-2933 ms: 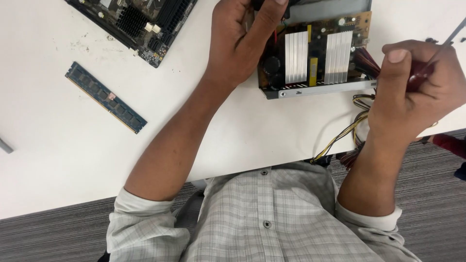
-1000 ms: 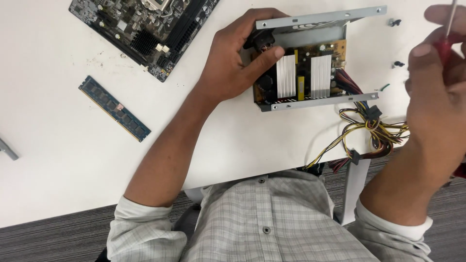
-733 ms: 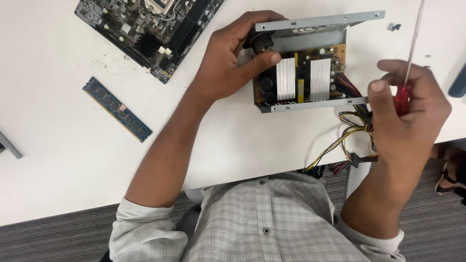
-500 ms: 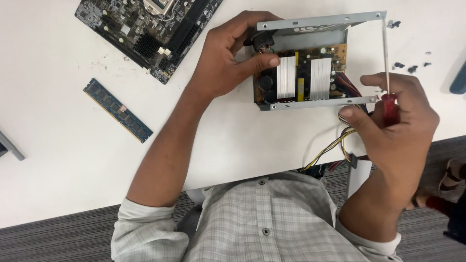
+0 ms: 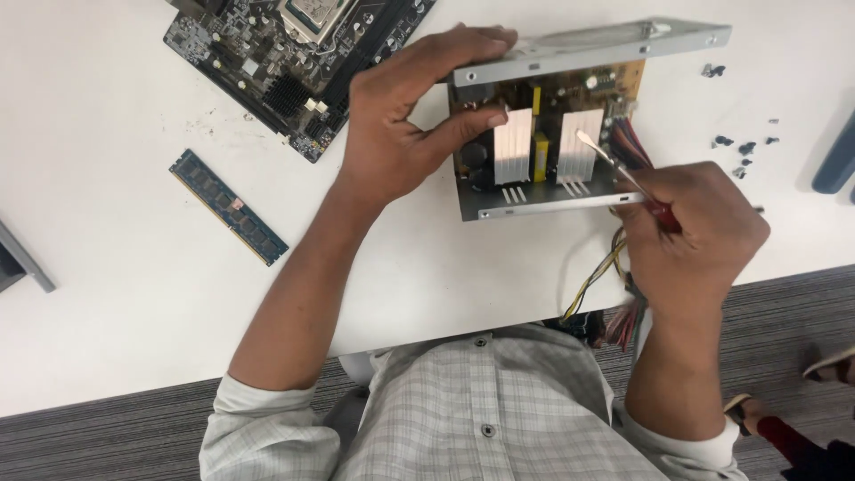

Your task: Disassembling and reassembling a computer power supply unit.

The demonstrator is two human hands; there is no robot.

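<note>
An opened power supply unit point(image 5: 552, 134) lies on the white table point(image 5: 116, 196), with a metal frame, a yellowish circuit board and two silver heat sinks. My left hand point(image 5: 410, 116) grips its left end, fingers over the top rail and thumb inside. My right hand point(image 5: 690, 227) holds a red-handled screwdriver point(image 5: 623, 174) whose tip points into the unit beside the right heat sink. A bundle of coloured wires point(image 5: 610, 267) hangs from the unit over the table edge.
A motherboard point(image 5: 294, 44) lies at the top left and a blue memory stick point(image 5: 227, 207) left of my arm. Several small screws point(image 5: 739, 142) are scattered at the right, beside a dark object point(image 5: 837, 160) at the edge. Grey carpet lies below.
My right hand has come down from the upper right and tilted the screwdriver, so its tip now reaches into the unit. My left hand has kept its grip on the frame.
</note>
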